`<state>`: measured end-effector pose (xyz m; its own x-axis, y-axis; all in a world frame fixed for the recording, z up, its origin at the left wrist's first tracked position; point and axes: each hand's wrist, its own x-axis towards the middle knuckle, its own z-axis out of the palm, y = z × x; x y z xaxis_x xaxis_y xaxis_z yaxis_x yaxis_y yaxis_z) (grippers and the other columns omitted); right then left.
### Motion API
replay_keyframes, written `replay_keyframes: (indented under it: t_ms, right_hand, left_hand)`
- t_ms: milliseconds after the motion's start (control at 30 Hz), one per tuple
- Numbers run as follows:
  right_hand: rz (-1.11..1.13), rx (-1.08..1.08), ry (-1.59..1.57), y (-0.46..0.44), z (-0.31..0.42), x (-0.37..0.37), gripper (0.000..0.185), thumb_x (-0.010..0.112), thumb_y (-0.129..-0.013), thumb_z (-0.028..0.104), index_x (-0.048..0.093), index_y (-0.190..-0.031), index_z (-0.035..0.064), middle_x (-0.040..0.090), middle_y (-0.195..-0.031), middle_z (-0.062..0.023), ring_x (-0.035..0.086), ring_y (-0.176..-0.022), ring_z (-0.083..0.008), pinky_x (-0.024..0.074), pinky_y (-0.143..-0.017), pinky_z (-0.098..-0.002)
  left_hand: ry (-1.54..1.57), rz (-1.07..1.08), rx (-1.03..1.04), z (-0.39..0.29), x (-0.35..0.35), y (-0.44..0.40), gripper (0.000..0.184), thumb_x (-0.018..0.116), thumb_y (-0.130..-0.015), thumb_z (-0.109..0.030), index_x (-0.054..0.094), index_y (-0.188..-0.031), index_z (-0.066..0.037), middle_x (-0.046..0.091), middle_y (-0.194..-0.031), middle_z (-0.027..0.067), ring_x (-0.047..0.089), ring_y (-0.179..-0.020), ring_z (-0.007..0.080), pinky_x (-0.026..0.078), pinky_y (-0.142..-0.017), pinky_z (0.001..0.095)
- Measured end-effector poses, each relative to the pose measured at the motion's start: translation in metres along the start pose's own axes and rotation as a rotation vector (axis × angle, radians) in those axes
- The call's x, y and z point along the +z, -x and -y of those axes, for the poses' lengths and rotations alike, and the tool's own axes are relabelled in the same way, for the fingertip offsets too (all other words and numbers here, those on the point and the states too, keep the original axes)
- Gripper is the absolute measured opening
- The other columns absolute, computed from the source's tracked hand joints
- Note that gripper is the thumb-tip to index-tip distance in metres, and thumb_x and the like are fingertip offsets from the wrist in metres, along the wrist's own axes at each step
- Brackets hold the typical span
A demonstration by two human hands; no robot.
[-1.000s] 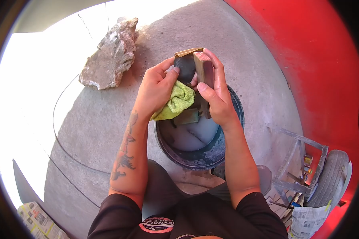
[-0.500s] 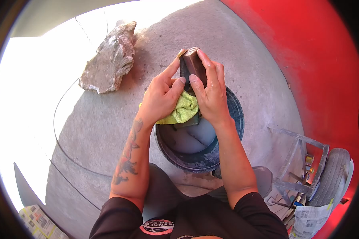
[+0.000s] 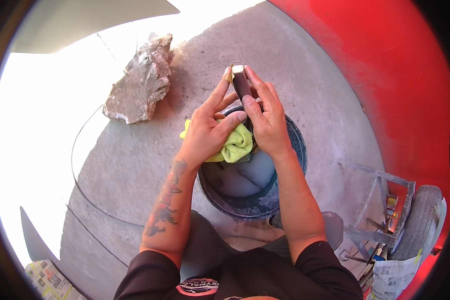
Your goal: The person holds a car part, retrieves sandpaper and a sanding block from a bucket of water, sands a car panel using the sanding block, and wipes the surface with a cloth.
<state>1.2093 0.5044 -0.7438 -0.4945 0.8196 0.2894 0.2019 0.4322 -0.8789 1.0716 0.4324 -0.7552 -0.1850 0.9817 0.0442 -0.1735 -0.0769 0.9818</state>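
Between my two hands a dark brown sanding block [image 3: 242,86] stands nearly upright, its pale end facing up. A sheet of sandpaper [image 3: 230,76] with a tan back lies along its left side. My left hand [image 3: 207,127] pinches the sheet against the block with extended fingers. On the other side my right hand [image 3: 269,120] grips the block, thumb across its near face. A yellow-green cloth [image 3: 237,144] is bunched below my left hand; whether that hand touches it I cannot tell. Underneath is a black bucket [image 3: 297,145] of cloudy water [image 3: 257,170].
A large rough rock [image 3: 140,85] sits on the concrete floor [image 3: 135,170] at upper left, near a thin cable [image 3: 90,200]. A red painted panel [image 3: 375,65] curves along the right. Below it are a grey metal frame [image 3: 375,172] and a tire [image 3: 415,220].
The block has turned and become more upright, showing its pale end. The sandpaper's tan back shows more at the top left. My left thumb has shifted away from the sheet.
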Motion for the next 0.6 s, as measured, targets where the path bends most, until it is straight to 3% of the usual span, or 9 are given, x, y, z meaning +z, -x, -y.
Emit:
replay_keyframes:
  t_ms: [133, 200, 300, 400, 600]
  right_hand:
    - [0.009, 0.010, -0.132, 0.000, 0.001, 0.002, 0.051, 0.058, -0.094, 0.011, 0.048, -0.143, 0.0084, 0.056, -0.115, -0.0131, 0.057, -0.100, -0.0204, 0.0468, -0.091, -0.0339]
    - [0.026, 0.011, -0.144, 0.000, 0.002, 0.000, 0.051, 0.058, -0.094, 0.011, 0.048, -0.144, 0.0087, 0.056, -0.116, -0.0127, 0.057, -0.100, -0.0199, 0.0469, -0.092, -0.0337]
    - [0.055, -0.076, -0.074, -0.001, 0.002, -0.002, 0.053, 0.058, -0.093, 0.011, 0.048, -0.145, 0.0097, 0.055, -0.117, -0.0118, 0.057, -0.102, -0.0196, 0.0470, -0.092, -0.0324]
    - [0.085, -0.198, -0.038, -0.003, -0.004, -0.001, 0.055, 0.060, -0.092, 0.011, 0.047, -0.146, 0.0103, 0.056, -0.120, -0.0109, 0.057, -0.107, -0.0193, 0.0465, -0.094, -0.0307]
    - [0.071, 0.181, -0.583, -0.002, 0.003, 0.007, 0.055, 0.061, -0.093, 0.009, 0.046, -0.145, 0.0060, 0.058, -0.125, -0.0086, 0.055, -0.114, -0.0163, 0.0444, -0.097, -0.0308]
  left_hand:
    - [-0.031, 0.007, 0.055, 0.004, -0.001, 0.000, 0.083, 0.068, -0.091, -0.008, 0.020, -0.157, -0.014, 0.058, -0.133, 0.0209, 0.060, -0.109, 0.0143, 0.051, -0.088, 0.0273]
    - [-0.033, 0.013, 0.053, 0.003, -0.002, 0.000, 0.083, 0.069, -0.090, -0.008, 0.020, -0.157, -0.014, 0.057, -0.135, 0.0199, 0.061, -0.110, 0.0154, 0.052, -0.088, 0.0283]
    - [-0.027, -0.036, 0.112, 0.005, -0.002, -0.001, 0.084, 0.074, -0.085, -0.007, 0.028, -0.155, -0.018, 0.052, -0.144, 0.0138, 0.057, -0.125, 0.0251, 0.054, -0.083, 0.0291]
    - [0.033, -0.078, 0.121, 0.010, -0.004, -0.004, 0.088, 0.076, -0.082, -0.008, 0.029, -0.155, -0.019, 0.061, -0.131, 0.0144, 0.063, -0.110, 0.0191, 0.054, -0.080, 0.0281]
    - [-0.113, -0.055, 0.011, -0.008, -0.006, 0.002, 0.088, 0.078, -0.079, -0.010, 0.032, -0.154, -0.018, 0.064, -0.120, 0.0121, 0.062, -0.091, 0.0125, 0.053, -0.076, 0.0262]
